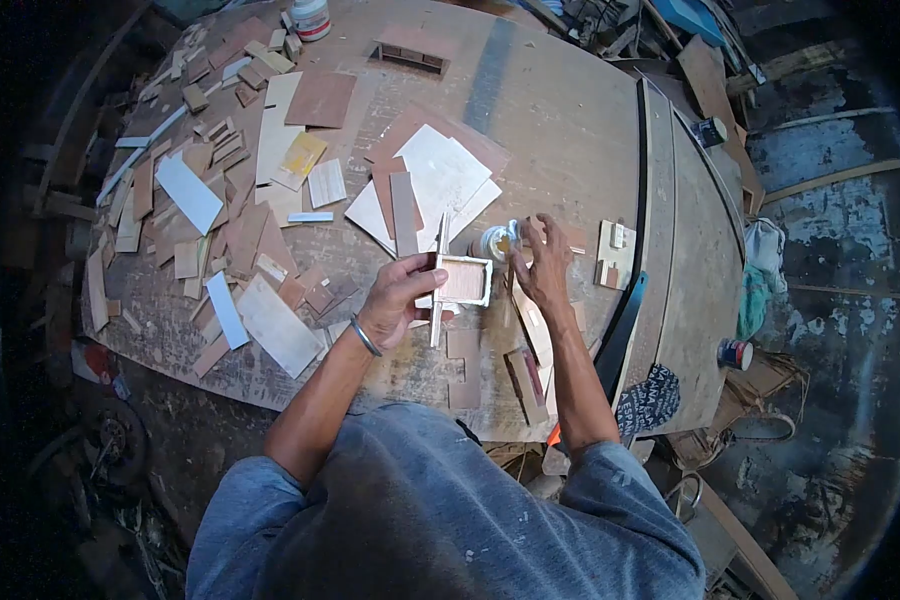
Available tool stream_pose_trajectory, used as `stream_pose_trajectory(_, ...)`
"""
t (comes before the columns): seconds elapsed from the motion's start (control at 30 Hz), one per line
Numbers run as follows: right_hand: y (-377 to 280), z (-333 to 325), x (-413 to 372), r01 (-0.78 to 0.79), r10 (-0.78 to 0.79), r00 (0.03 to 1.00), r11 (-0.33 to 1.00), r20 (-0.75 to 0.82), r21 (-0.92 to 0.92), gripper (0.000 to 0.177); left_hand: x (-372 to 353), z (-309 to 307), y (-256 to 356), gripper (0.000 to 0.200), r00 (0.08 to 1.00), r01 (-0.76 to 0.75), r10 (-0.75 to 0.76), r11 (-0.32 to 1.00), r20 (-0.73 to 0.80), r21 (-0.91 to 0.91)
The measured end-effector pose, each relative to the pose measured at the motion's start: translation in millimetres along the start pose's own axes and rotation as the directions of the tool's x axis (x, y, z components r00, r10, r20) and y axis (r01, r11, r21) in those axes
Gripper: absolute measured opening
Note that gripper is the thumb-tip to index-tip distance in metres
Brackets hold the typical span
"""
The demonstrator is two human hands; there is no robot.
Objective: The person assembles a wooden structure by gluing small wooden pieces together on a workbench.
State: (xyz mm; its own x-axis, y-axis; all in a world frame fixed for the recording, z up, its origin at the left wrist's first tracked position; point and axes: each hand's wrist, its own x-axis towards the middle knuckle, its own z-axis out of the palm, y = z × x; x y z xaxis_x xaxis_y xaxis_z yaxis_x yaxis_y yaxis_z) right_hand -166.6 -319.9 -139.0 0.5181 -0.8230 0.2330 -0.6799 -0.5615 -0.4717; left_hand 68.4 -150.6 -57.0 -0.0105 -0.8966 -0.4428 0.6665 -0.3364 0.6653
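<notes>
My left hand (402,298), with a metal bangle at its wrist, is closed on a small wooden assembly (465,280). This piece has a thin upright strip crossing a shallow rectangular frame, and white stuff that looks like glue lines the frame's edges. My right hand (544,264) hovers with curved, parted fingers just right of a small open tub (494,243) with white smears on its rim. Its thumb side comes right up to the tub. Behind the assembly lie white sheets (438,175) and a narrow brown strip (404,212).
Wood offcuts (240,210) crowd the workbench's left side. A white jar (311,18) and a small wooden frame piece (408,57) sit at the back. To the right are a handsaw (620,340), a light block (612,254), a dark cloth (650,402) and a small can (735,354).
</notes>
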Motion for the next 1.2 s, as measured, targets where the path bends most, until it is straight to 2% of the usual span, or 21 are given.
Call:
stream_pose_trajectory(0.1, 1, 2, 1, 0.043, -0.036, 0.997, 0.992, 0.063, -0.119, 0.040, -2, 3, 2, 0.048, 1.000, -0.002, 0.002, 1.000, 0.014, 0.008)
stream_pose_trajectory(0.4, 7, 11, 1, -0.005, 0.006, 1.000, 0.998, -0.013, 0.064, 0.038, -11, 7, 3, 0.049, 1.000, -0.012, 0.012, 0.999, -0.011, 0.043)
stream_pose_trajectory(0.5, -2, 1, 2, 0.023, -0.021, 0.999, 0.996, -0.030, 0.087, 0.039, -14, 10, 6, 0.049, 1.000, 0.002, -0.001, 0.998, -0.015, 0.062)
stream_pose_trajectory(0.6, -27, -25, 9, 0.195, -0.176, 0.980, 0.941, -0.094, 0.276, 0.045, -18, 12, 9, 0.048, 1.000, 0.019, -0.018, 0.995, -0.015, 0.102)
stream_pose_trajectory(0.63, -47, -41, 10, 0.208, -0.201, 0.978, 0.914, -0.057, 0.349, 0.055, -17, 9, 8, 0.048, 1.000, 0.025, -0.024, 0.991, -0.007, 0.128)
stream_pose_trajectory(0.73, -82, -79, 15, 0.401, -0.418, 0.908, 0.885, 0.024, 0.236, 0.069, -20, 10, 6, 0.046, 0.999, 0.043, -0.044, 0.986, -0.002, 0.163)
stream_pose_trajectory(0.77, -93, -93, 18, 0.417, -0.437, 0.893, 0.894, 0.112, 0.164, 0.066, -21, 12, 8, 0.047, 0.999, 0.045, -0.047, 0.985, 0.005, 0.165)
stream_pose_trajectory(0.87, -97, -102, 21, 0.509, -0.514, 0.840, 0.857, 0.171, 0.080, 0.076, -21, 9, 9, 0.054, 0.994, 0.085, -0.097, 0.975, 0.049, 0.208)
stream_pose_trajectory(1.1, -97, -99, 19, 0.555, -0.547, 0.808, 0.831, 0.217, 0.027, 0.073, -28, 12, 9, 0.059, 0.987, 0.106, -0.127, 0.976, 0.101, 0.192)
stream_pose_trajectory(1.2, -94, -97, 17, 0.562, -0.526, 0.805, 0.824, 0.277, -0.070, 0.074, -30, 13, 8, 0.060, 0.986, 0.104, -0.124, 0.981, 0.115, 0.167)
